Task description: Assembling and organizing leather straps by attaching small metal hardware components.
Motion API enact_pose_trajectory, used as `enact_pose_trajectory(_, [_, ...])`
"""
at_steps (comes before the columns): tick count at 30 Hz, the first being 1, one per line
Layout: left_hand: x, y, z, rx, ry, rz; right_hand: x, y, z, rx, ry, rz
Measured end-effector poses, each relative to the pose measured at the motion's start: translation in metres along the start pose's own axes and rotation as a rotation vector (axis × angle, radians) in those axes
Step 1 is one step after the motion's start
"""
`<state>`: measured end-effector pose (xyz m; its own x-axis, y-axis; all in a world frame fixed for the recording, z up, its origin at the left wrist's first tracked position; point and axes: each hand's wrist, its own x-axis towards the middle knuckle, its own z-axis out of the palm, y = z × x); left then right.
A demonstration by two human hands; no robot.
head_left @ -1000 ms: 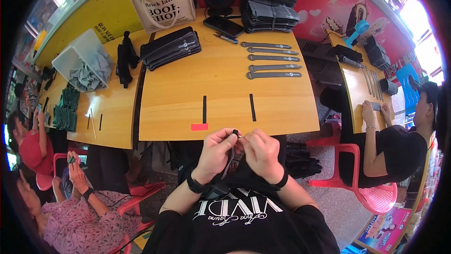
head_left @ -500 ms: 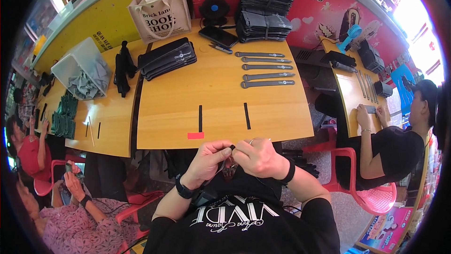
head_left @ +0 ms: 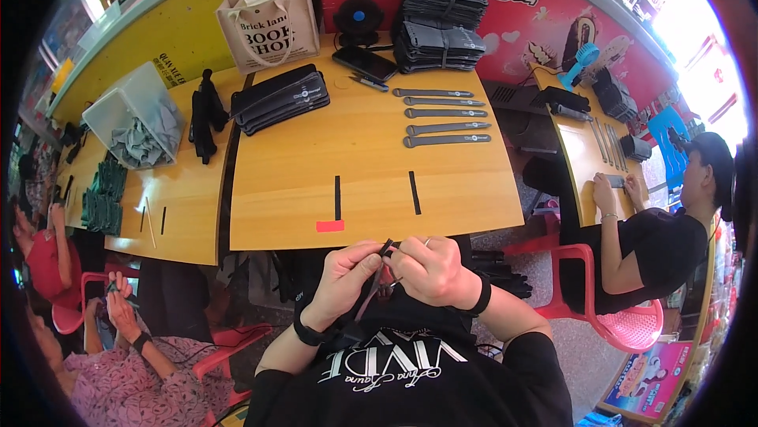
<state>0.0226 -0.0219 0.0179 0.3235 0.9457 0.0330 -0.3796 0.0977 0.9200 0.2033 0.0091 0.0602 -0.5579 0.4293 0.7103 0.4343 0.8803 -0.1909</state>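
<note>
Just in front of the table's near edge, my left hand and my right hand come together. Both pinch the upper end of a narrow dark strap, whose grey length hangs below my left fingers toward my lap. The fingers hide part of its end. On the table beyond lie several flat grey straps in a column, each with a rounded end and a small pale print. Nearer to me are two black strips on the tabletop, with a red strip at the foot of the left one.
Stacked dark straps, a phone, a pen-like tool, bundled grey straps, a black fan and a canvas bag stand farther back. A plastic bin is left. A co-worker sits right.
My fingers have shifted on the strap's end, and its dark tip now pokes up between them. More of the hanging length shows. The view has tilted slightly.
</note>
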Motion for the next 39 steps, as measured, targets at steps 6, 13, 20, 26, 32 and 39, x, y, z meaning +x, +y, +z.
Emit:
enact_pose_trajectory(6, [-0.001,0.002,0.003,-0.209,-0.043,-0.126,0.007,0.000,-0.011,-0.182,-0.266,-0.118])
enact_pose_trajectory(13, [-0.003,-0.005,0.001,-0.277,0.159,-0.152,0.007,-0.004,-0.002,-0.380,-0.248,-0.338])
enact_pose_trajectory(20, [-0.002,0.008,0.007,-0.141,0.393,-0.009,0.017,-0.011,0.002,-0.296,-0.196,-0.499])
enact_pose_trajectory(26, [0.010,0.050,-0.095,-0.563,0.645,0.285,0.013,-0.033,-0.029,0.323,-0.015,-0.401])
enact_pose_trajectory(32, [-0.106,0.069,-0.294,-0.907,0.689,0.577,-0.034,0.000,-0.096,0.712,0.422,0.261])
enact_pose_trajectory(39, [-0.051,0.058,-0.182,-0.434,0.796,0.295,-0.081,0.130,-0.113,0.438,0.357,1.112])
